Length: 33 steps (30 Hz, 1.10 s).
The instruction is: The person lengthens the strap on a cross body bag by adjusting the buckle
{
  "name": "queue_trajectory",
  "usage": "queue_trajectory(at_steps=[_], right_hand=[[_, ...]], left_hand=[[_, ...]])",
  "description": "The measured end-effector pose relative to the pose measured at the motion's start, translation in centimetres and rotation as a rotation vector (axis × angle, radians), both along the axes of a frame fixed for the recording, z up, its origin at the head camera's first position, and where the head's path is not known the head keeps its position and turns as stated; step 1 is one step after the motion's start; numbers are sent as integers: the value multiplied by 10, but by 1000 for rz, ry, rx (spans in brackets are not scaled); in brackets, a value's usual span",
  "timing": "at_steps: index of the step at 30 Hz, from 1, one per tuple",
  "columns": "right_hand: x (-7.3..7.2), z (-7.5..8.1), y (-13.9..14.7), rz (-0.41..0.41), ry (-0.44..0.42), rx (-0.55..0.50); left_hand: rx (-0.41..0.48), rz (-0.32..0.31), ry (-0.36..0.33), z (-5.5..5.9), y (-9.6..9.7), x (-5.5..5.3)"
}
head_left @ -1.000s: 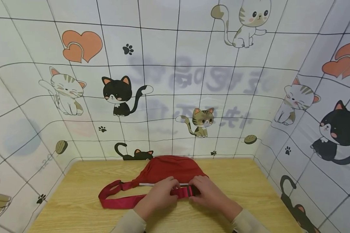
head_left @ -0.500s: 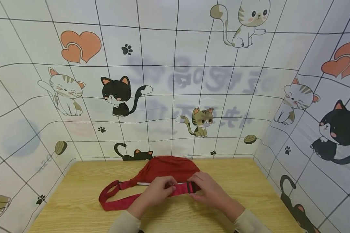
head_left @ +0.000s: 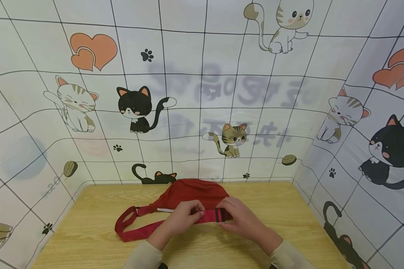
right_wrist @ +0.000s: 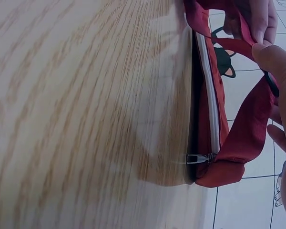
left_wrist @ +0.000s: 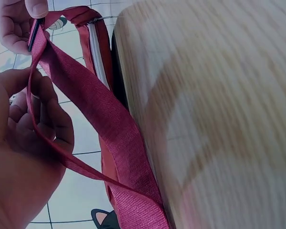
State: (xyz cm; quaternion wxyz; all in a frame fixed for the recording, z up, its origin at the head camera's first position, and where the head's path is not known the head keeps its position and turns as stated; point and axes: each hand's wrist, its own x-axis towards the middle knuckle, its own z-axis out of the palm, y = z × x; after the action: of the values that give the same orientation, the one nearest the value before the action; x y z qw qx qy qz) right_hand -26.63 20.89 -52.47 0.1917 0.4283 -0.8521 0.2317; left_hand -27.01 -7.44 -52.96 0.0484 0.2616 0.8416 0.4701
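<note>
A red waist bag (head_left: 196, 192) lies on its side of the table toward the back wall, its webbing strap (head_left: 138, 233) looping out to the left. My left hand (head_left: 183, 218) pinches the strap between thumb and forefinger in front of the bag. Just to its right, my right hand (head_left: 242, 220) holds the strap at a black slide buckle (head_left: 219, 215). Between both hands the strap is stretched nearly flat. In the right wrist view, a white zipper (right_wrist: 209, 90) with a metal pull (right_wrist: 199, 159) runs along the bag. The right hand's fingers partly hide the buckle.
The wooden table (head_left: 97, 209) extends to both sides and in front of the hands. White grid-patterned cloth walls (head_left: 188, 93) with printed cats enclose it at the back and sides. Another black slider (head_left: 136, 211) sits on the strap's left part.
My left hand has shifted slightly left along the strap, so more strap shows between the hands. The right hand has risen a little with the buckle and covers more of the bag's right end.
</note>
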Motion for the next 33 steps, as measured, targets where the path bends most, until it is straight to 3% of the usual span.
queue_trajectory(at_steps=[19,27,33], right_hand=[[-5,-3,-8,36,-5,-10],[-2,-3,-7,32,-16,-52],[-1,-3,-5,44,-23,-67]], left_hand=[[34,-45,-5,2,17,-4],[-57,-57,10,-4,-1,-6],[-48,-75,3,-8,-11,-6]])
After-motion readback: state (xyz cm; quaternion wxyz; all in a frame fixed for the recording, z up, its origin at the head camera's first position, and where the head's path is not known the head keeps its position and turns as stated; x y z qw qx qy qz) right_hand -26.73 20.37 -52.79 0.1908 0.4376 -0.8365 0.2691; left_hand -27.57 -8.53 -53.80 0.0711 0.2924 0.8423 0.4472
